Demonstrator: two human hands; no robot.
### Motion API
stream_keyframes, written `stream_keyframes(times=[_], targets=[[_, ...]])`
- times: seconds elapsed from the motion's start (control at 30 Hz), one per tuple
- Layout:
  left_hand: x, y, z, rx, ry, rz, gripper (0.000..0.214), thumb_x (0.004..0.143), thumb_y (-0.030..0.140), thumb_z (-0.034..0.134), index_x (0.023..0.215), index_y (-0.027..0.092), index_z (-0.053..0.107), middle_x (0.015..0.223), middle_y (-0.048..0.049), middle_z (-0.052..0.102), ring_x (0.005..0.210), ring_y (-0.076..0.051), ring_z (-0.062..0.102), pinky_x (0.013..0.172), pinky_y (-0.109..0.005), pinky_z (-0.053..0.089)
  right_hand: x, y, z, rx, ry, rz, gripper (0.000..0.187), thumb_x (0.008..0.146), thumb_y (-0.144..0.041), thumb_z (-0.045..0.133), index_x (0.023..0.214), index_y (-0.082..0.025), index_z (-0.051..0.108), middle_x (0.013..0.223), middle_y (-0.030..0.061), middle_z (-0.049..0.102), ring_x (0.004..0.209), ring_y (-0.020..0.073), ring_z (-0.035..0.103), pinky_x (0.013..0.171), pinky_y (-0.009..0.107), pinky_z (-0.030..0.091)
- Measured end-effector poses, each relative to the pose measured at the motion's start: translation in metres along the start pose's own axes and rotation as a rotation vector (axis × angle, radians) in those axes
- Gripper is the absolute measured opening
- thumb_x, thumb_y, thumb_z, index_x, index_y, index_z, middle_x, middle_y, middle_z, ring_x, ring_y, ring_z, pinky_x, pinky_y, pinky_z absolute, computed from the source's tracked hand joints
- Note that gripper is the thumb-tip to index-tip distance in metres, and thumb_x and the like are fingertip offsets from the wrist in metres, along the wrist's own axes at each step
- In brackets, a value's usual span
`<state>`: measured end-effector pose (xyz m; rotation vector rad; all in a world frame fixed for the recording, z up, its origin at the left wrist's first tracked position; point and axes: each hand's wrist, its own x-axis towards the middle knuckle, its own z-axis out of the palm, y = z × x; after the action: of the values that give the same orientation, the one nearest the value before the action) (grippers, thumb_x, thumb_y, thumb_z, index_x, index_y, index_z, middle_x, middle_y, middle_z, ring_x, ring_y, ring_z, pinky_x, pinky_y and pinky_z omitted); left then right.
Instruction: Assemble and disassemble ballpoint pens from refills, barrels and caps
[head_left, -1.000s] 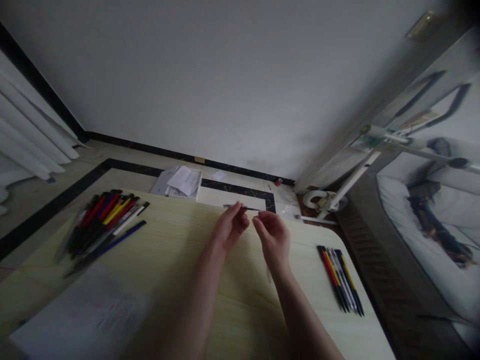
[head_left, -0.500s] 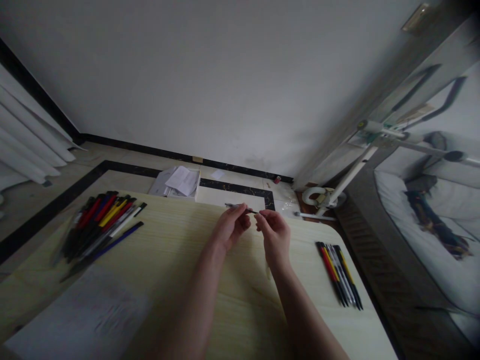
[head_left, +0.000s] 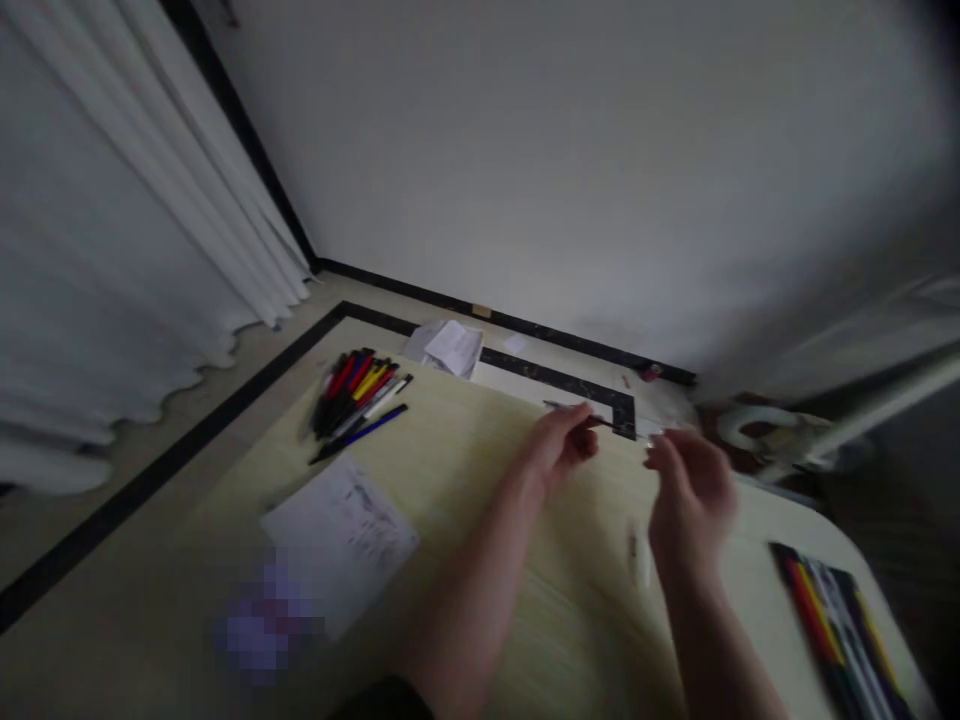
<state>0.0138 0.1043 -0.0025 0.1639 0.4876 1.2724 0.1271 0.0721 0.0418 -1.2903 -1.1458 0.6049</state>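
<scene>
My left hand is closed in a pinch on a thin dark pen part held level above the far edge of the pale wooden table. My right hand hovers a little to its right, blurred by motion, fingers curled; whether it holds anything is unclear. A small pale piece lies on the table below the right hand. A pile of red, yellow, black and blue pens lies at the far left of the table. A row of finished-looking pens lies at the right edge.
A printed sheet of paper lies on the table's near left. Beyond the table, loose papers sit on the floor by the wall. White curtains hang at the left. A white stand base is on the floor at the right.
The view has swung left and is blurred. My hands have come apart: the right hand has moved away to the right, while the left still pinches the thin pen part.
</scene>
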Motion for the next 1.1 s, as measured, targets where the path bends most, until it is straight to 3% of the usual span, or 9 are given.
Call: stream_keyframes(times=[0.1,0.17,0.2,0.3,0.37,0.5,0.67,1.1], targets=[[0.005,-0.002,-0.007,-0.039,-0.02,-0.01,0.021,0.062,0.027,0.07,0.071,0.012,0.058,0.067,-0.0026,0.06,0.05,-0.007,0.051,0.05,-0.022,0.04,-0.016,-0.026,-0.001,-0.064,0.061,-0.128,0.02,0.073,-0.028,0.058,0.089,-0.016,0.058,0.081,0.0025,0.058,0.071,0.0154,0.054,0.067,0.03,0.042],[0.007,-0.003,-0.009,-0.04,-0.037,-0.016,0.018,0.064,0.025,0.068,0.07,0.011,0.059,0.065,-0.0033,0.06,0.048,-0.007,0.049,0.049,-0.022,0.037,-0.037,-0.044,0.003,-0.12,-0.097,-0.16,0.018,0.075,-0.025,0.057,0.09,-0.017,0.058,0.085,0.0038,0.057,0.074,0.0166,0.054,0.07,0.031,0.042],[0.007,-0.003,-0.01,-0.042,-0.038,-0.015,0.015,0.065,0.024,0.067,0.068,0.011,0.059,0.06,-0.0023,0.058,0.047,-0.007,0.048,0.048,-0.022,0.035,-0.05,-0.053,0.007,-0.17,-0.272,-0.184,0.016,0.075,-0.025,0.056,0.089,-0.017,0.058,0.084,0.0039,0.058,0.073,0.0164,0.054,0.068,0.03,0.042],[0.007,-0.003,-0.01,-0.055,-0.052,-0.015,0.014,0.068,0.022,0.064,0.065,0.009,0.061,0.054,-0.0035,0.055,0.046,-0.009,0.048,0.048,-0.024,0.034,-0.096,-0.073,0.029,-0.205,-0.963,-0.315,0.018,0.077,-0.02,0.051,0.093,-0.018,0.058,0.081,0.0042,0.06,0.07,0.0151,0.055,0.061,0.025,0.044],[0.008,-0.003,-0.011,-0.072,-0.063,-0.017,0.012,0.069,0.02,0.061,0.064,0.009,0.061,0.058,-0.0053,0.056,0.046,-0.009,0.049,0.049,-0.025,0.035,-0.126,-0.082,0.049,-0.216,-1.295,-0.356,0.026,0.077,-0.015,0.044,0.101,-0.018,0.056,0.081,0.0042,0.062,0.069,0.0139,0.057,0.061,0.024,0.044],[0.016,-0.007,-0.016,-0.092,-0.082,0.005,0.01,0.071,0.019,0.059,0.065,0.011,0.063,0.063,-0.0075,0.057,0.046,-0.008,0.05,0.049,-0.025,0.035,-0.168,-0.099,0.081,-0.344,-1.629,-0.515,0.028,0.074,-0.012,0.044,0.098,-0.021,0.057,0.077,0.0023,0.064,0.068,0.0146,0.059,0.061,0.024,0.042],[0.022,-0.009,-0.019,-0.106,-0.105,0.006,0.012,0.073,0.022,0.059,0.066,0.013,0.063,0.065,-0.0076,0.056,0.045,-0.006,0.05,0.051,-0.025,0.036,-0.189,-0.109,0.1,-0.488,-1.769,-0.624,0.02,0.073,-0.012,0.045,0.088,-0.02,0.056,0.074,0.0022,0.066,0.064,0.0146,0.061,0.054,0.023,0.039],[0.014,-0.003,-0.012,-0.085,-0.045,0.017,0.015,0.069,0.026,0.063,0.062,0.014,0.059,0.063,-0.0069,0.055,0.045,-0.007,0.048,0.055,-0.03,0.034,-0.199,-0.094,0.104,-0.595,-1.719,-0.666,0.017,0.076,-0.014,0.044,0.088,-0.02,0.055,0.066,0.0011,0.065,0.055,0.0148,0.06,0.049,0.024,0.035]])
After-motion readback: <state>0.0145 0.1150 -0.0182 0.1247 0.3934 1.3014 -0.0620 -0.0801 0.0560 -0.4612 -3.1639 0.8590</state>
